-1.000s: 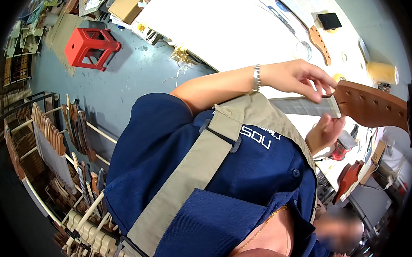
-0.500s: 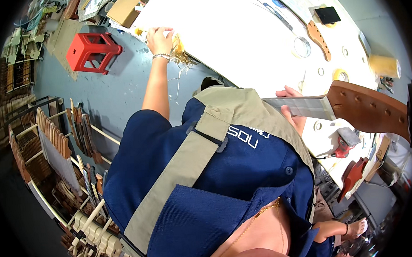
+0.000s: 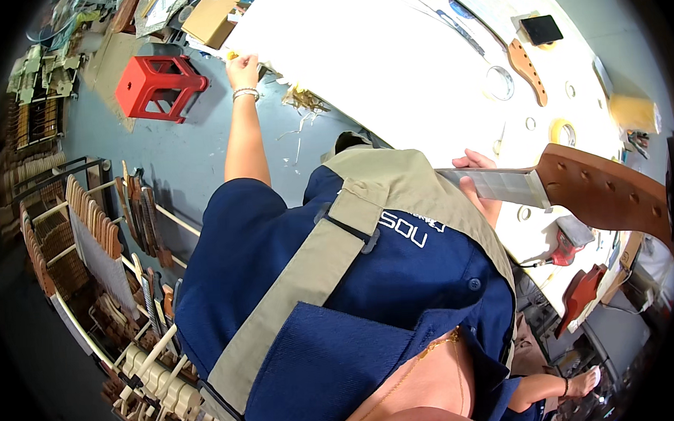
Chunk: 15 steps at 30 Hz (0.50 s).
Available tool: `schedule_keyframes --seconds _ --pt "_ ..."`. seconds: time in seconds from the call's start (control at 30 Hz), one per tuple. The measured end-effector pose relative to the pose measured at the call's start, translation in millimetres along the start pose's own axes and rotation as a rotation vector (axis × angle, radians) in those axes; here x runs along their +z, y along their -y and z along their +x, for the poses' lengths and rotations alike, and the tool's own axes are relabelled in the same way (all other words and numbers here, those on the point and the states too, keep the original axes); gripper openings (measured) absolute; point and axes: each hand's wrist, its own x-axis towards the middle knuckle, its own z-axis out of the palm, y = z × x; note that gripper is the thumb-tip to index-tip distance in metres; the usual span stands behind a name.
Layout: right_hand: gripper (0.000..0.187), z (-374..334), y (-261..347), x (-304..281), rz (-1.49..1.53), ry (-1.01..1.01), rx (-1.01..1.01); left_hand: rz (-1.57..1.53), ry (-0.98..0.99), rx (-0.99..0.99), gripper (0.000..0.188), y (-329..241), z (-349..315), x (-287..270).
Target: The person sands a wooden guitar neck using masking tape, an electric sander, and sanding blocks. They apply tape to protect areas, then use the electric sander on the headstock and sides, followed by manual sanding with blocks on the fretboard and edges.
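My right hand (image 3: 484,193) holds a guitar neck (image 3: 510,187), its fingers round the light, tape-covered fretboard and thumb on the near side. The neck's brown headstock (image 3: 595,186), with a row of tuner holes, points to the right. My left hand (image 3: 242,72) is stretched out to the far left corner of the white table. Its fingers are curled closed, and whether anything is in them is hidden. A small yellow item (image 3: 231,55) shows just beyond these fingers. Crumpled tape strips (image 3: 302,99) hang from the table edge to the right of that hand.
A red stool (image 3: 159,86) stands on the floor at left, above racks of guitar necks (image 3: 93,221). On the white table (image 3: 375,58) are tape rolls (image 3: 563,133), another headstock (image 3: 526,70) and a red sander (image 3: 568,242). Another person's hand (image 3: 583,381) shows at lower right.
My left hand has moved left, away from the hanging tape strips, and its spread fingers have closed. The right hand keeps its hold on the guitar neck.
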Motion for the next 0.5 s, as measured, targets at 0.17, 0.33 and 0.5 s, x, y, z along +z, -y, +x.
schedule_keyframes --seconds 0.17,0.33,0.5 --pt "0.044 -1 3 4 0.037 -0.005 0.042 -0.123 -0.270 -0.028 0.024 35 16 -25" --pt "0.043 0 1 4 0.026 -0.004 0.032 -0.034 -0.318 0.063 0.029 46 30 -23" --pt "0.042 -2 2 3 0.027 -0.026 0.048 -0.186 -0.384 -0.326 0.030 -9 13 -16"
